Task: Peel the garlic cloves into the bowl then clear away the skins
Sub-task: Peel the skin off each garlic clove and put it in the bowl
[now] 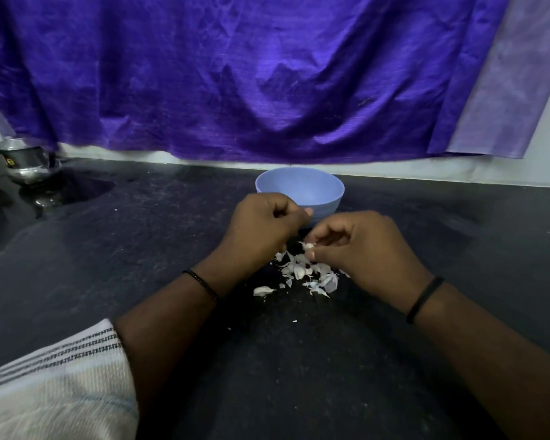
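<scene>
Two hands hover above skins (308,274) — right hand (362,249) pinching a clove (308,246), left hand (264,230) curled.

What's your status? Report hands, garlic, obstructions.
Right hand pinching garlic clove; left hand curled, contents unseen. Skins piled before blue bowl. Nothing blocking.

the dark counter (299,360) lay bare between the forearms and out to the right of the right hand (362,246). the blue bowl (300,192) stood just behind both hands, its mouth uncovered. loose garlic skins (305,274) littered the spot under them. a steel pot (26,163) sat far left, a purple cloth (267,74) hung behind.
</scene>
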### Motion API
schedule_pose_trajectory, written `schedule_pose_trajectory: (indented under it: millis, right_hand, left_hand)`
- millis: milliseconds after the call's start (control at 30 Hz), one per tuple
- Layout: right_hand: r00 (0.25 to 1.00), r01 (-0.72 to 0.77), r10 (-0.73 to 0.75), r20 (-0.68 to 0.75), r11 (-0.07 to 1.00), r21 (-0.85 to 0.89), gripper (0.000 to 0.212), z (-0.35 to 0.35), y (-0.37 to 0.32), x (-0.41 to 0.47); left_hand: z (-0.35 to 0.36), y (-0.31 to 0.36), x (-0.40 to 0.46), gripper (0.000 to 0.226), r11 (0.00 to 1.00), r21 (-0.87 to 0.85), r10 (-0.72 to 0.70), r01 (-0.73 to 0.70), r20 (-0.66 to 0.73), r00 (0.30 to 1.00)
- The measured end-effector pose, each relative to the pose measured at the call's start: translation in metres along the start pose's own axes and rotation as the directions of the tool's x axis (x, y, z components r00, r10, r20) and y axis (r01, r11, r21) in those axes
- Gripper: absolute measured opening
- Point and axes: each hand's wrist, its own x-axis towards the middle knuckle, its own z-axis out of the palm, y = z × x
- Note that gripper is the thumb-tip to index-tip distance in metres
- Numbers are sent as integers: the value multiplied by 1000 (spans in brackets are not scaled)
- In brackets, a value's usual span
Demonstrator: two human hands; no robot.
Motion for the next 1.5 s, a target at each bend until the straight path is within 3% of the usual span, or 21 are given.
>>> schedule_pose_trajectory:
  millis: [100, 333, 500, 733, 1000, 1200, 1333, 1433, 1500]
  right_hand:
    - [997, -67, 71, -24, 990, 126, 16, -8, 3, 2]
    - [987, -139, 156, -30, 940, 310, 18, -13, 9, 7]
    - [988, -152, 153, 33, 879, 452, 17, -14, 4, 6]
    - [976, -216, 203, 83, 832, 511, 12, -19, 4, 7]
    - [981, -178, 193, -8, 921, 348, 9, -27, 12, 11]
    - [991, -137, 134, -29, 982, -133, 9, -28, 22, 11]
    - [985, -146, 166, 54, 953, -264, 10, -29, 22, 9]
    - [994, -96, 104, 9, 944, -317, 12, -29, 21, 9]
    - [996, -42, 28, -88, 986, -162, 14, -26, 16, 9]
  left_hand:
    - [1, 4, -5, 24, 999, -36, -22, 27, 117, 993]
    - [1, 8, -6, 11, 982, -146, -85, 119, 220, 972]
    - [-1, 7, -5, 5, 951, -261, -113, 167, 208, 971]
    - [0, 6, -4, 7, 951, -280, -85, 129, 165, 983]
    - [0, 7, -4, 20, 949, -284, -90, 136, 169, 982]
    - [1, 9, -6, 19, 940, -306, -102, 152, 173, 980]
    - [0, 11, -6, 15, 926, -334, -122, 174, 173, 977]
    - [0, 11, -6, 8, 918, -350, -128, 186, 183, 975]
    - [0, 11, -6, 4, 913, -363, -127, 189, 186, 974]
